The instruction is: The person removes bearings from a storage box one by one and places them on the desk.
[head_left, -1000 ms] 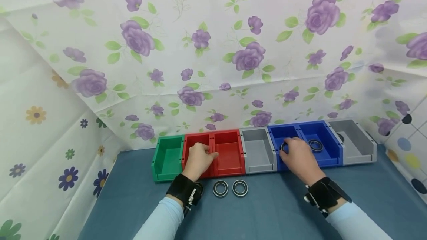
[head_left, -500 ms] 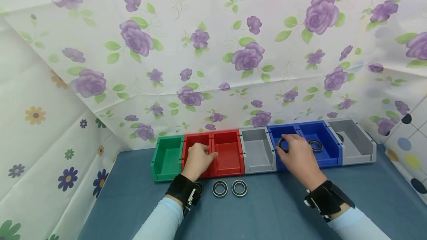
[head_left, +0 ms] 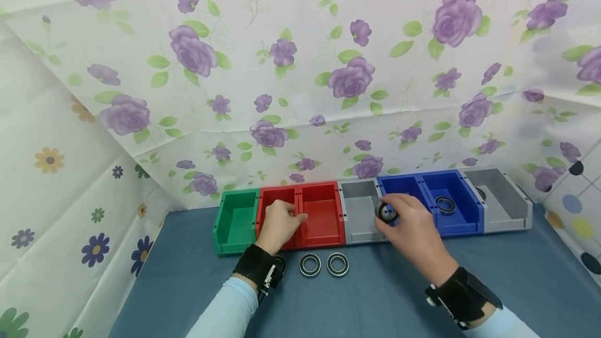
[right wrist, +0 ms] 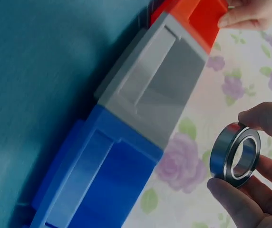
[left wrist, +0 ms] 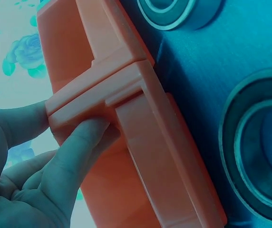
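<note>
My right hand (head_left: 415, 231) pinches a ball bearing (right wrist: 220, 154) between thumb and fingers, held up on its edge. In the head view it is over the seam between the middle grey bin (head_left: 361, 220) and the left blue bin (head_left: 399, 184). My left hand (head_left: 279, 223) grips the wall between two red bins (head_left: 321, 218), with fingers on either side of it, as the left wrist view shows. Two more bearings lie flat on the table before the red bins, a left one (head_left: 303, 270) and a right one (head_left: 331, 270). Another bearing (head_left: 281, 265) is partly hidden by the left wrist strap.
The bins stand in one row against a flowered cloth backdrop (head_left: 235, 93). A green bin (head_left: 237, 220) is at the left end. A bearing (head_left: 439, 209) lies in the right blue bin (head_left: 462, 215). One more is partly visible in the far-right grey bin (head_left: 500, 197).
My right hand has lifted the bearing out of the left blue bin and carried it left, toward the middle grey bin. The left hand has stayed on the red bins.
</note>
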{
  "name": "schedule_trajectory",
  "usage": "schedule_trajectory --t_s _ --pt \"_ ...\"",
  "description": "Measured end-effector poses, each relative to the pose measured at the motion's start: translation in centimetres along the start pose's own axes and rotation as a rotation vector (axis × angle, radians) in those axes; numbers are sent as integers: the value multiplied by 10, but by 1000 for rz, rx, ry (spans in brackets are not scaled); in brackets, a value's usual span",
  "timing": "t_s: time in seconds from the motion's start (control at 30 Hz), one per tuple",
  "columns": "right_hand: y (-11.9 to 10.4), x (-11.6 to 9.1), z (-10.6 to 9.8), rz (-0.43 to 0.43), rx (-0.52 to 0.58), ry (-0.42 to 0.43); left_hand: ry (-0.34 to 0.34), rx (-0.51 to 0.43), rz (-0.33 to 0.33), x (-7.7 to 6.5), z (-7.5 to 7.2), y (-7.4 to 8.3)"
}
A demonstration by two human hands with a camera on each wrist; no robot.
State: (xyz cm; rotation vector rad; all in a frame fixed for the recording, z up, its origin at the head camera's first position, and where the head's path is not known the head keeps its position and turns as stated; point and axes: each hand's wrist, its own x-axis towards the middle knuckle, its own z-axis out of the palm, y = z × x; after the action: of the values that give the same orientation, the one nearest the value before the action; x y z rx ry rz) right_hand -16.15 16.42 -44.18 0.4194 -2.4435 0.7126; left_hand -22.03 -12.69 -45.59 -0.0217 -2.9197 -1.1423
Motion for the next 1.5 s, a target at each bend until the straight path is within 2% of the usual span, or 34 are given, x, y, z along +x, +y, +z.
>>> schedule_trajectory --t_s 0.33,0.5,0.8,1.0,1.3,1.5 --pt "-15 -17 9 -55 36 -31 1 -9 -3 0 -1 1" --pt "-15 -25 17 -32 14 -77 4 -3 -4 -1 -1 1" --pt "-20 -38 29 63 -3 -279 6 -2 -3 -1 -1 0" --pt "-21 -45 37 113 -9 -383 -8 -5 2 -1 -1 0" --pt "-20 -49 46 116 -66 -517 -2 -21 3 -2 -1 3" --pt "-18 -49 51 113 -70 -562 -1 -18 7 -2 -2 3"
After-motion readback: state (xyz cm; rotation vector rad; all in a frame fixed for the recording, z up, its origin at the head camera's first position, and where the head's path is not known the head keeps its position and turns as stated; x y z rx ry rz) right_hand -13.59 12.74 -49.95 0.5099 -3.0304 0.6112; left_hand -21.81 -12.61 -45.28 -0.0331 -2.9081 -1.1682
